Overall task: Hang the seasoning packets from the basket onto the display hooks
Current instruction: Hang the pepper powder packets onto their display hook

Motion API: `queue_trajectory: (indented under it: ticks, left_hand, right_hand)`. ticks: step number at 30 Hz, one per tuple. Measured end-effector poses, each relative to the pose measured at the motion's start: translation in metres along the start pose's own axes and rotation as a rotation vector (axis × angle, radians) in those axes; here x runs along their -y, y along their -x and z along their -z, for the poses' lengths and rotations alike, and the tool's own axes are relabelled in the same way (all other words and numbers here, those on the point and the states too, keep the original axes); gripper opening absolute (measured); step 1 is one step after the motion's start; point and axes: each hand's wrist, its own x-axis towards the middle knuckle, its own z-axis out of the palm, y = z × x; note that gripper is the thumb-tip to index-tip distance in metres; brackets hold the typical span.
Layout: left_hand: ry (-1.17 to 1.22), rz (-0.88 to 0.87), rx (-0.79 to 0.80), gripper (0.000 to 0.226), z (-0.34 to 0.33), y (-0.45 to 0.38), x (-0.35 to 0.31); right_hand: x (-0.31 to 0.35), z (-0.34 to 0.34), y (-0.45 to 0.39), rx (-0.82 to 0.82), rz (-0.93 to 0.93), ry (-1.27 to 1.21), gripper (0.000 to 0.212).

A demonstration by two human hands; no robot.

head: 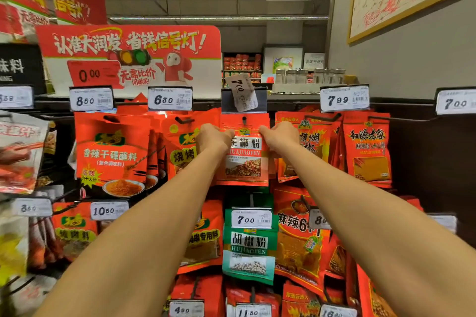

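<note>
Two hands hold one red huajiao powder packet (pixel 243 154) up high. The left hand (pixel 212 137) pinches its top left edge & the right hand (pixel 279 136) pinches its top right edge, fingers curled on it. Just above, between the hands, the hook (pixel 244 119) sits at the packet's hole. Can't tell if the hole is fully on yet. If they let go too soon, it may slip & fall. A hard pull could rip the hole. The crooked price tag (pixel 242 92) above looks loose; a bump could knock it off. No basket in view.
</note>
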Motion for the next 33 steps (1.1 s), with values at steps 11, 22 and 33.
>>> queue_trajectory:
  ticks: [11,22,33]
  left_hand:
    - [0.395,-0.167,0.38,0.024,0.085,0.093,0.048]
    - [0.379,0.581,0.469,0.022,0.074,0.245,0.243]
    - [0.078,1.256,0.34,0.01,0.045,0.427,0.504]
  right_hand:
    - [-0.04,0.058,0.14,0.208,0.064,-0.626,0.018]
    - [-0.224,-0.013,0.296,0.439,-0.511,-0.576,0.026]
    - [-0.461,-0.138,0.505,0.729,-1.143,-0.164,0.025]
